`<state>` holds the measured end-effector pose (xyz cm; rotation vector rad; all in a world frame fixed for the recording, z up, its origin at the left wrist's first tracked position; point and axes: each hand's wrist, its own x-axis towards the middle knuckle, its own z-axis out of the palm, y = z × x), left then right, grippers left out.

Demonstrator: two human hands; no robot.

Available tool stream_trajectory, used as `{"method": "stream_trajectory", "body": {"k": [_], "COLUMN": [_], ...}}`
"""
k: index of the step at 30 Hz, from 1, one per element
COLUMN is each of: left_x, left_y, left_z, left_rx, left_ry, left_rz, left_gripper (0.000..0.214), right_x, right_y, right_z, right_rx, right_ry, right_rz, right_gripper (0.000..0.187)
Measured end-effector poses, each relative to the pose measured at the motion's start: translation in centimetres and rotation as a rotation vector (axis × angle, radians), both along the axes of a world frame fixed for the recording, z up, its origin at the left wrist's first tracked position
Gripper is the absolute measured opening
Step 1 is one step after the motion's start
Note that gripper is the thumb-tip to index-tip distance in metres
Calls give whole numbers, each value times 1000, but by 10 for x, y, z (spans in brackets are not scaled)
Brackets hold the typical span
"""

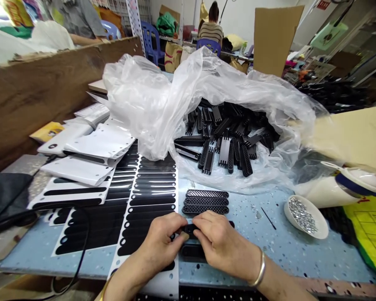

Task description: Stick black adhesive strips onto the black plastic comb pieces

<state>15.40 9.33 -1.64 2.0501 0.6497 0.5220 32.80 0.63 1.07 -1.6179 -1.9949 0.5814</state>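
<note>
far left of the hands: a dark cloth (6,196) lies on the table edge, with a black cable (78,255) looping down past it

left of the hands: a messy stack of white backing sheets (90,146), some peeled bare, some with black strips on them

just left of the left hand: a sticker sheet (144,196) full of long black oval strips, its lower end running under the left wrist

left hand (163,242): fingers curled, pinching the left end of a small black strip (189,229), thumb tucked in against it

the strip itself: sits right between both hands, low over the blue speckled tabletop (269,251), mostly hidden by fingers

right hand (219,240): closed on the right end of the same strip, knuckles up, silver bangle (259,269) on the wrist

just beyond the hands: three perforated black plastic bars (207,201) lined up in a neat stack of rows, plus another dark bar (192,252) under the hands, close to the body

farther beyond: a big clear plastic bag (175,96) spilling a pile of black comb-like parts (228,138)

right of the right hand: a thin black sliver (268,218) on the table, then a white bowl (319,232) of tiny shiny bits

far right: a white bottle (326,188) lying on its side
</note>
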Motion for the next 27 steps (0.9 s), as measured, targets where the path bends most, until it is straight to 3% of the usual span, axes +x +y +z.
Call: {"method": "stream_trajectory", "body": {"k": [14,27], "left_x": [-4,-4], "left_y": [2,1], "left_z": [-2,-3], "left_rx": [-42,-6], "left_ry": [-26,15], "left_rz": [-8,9], "left_gripper": [15,15], "right_x": [-3,-6], "right_y": [1,7], "right_z": [-6,-19], "right_rx": [-98,-1], "right_ry": [65,174], "right_rz": [-34,-112], "right_gripper": [16,16]}}
